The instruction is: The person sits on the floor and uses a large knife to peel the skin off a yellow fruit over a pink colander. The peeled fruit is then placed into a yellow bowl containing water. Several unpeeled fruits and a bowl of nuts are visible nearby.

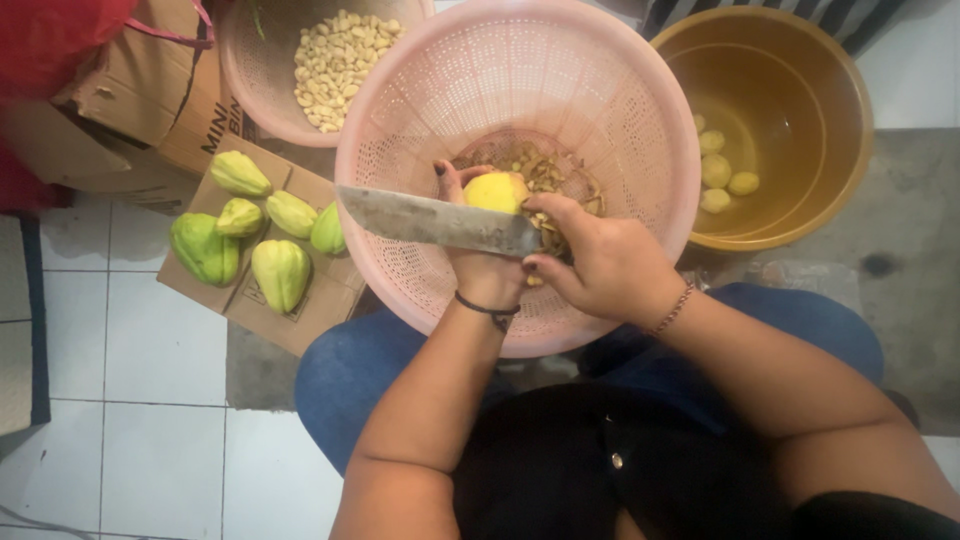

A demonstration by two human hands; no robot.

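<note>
Risk noted: your right hand [600, 262] is gripping the broad grey steel knife [435, 220] while your left hand [480, 255] is clasping the round yellow peeled potato [497, 190], so a slip is likely nicking fingers.

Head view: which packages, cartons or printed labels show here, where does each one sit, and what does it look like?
Brown cardboard box: upper left on the floor, dark print on its side, partly under a red bag.
Flattened brown cardboard sheet: left of the pink plastic colander, faint print, green chayotes lying on it.
No screens or signs.

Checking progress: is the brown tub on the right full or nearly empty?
Nearly empty: the brown tub holds only a few peeled yellow pieces against its left wall.
</note>
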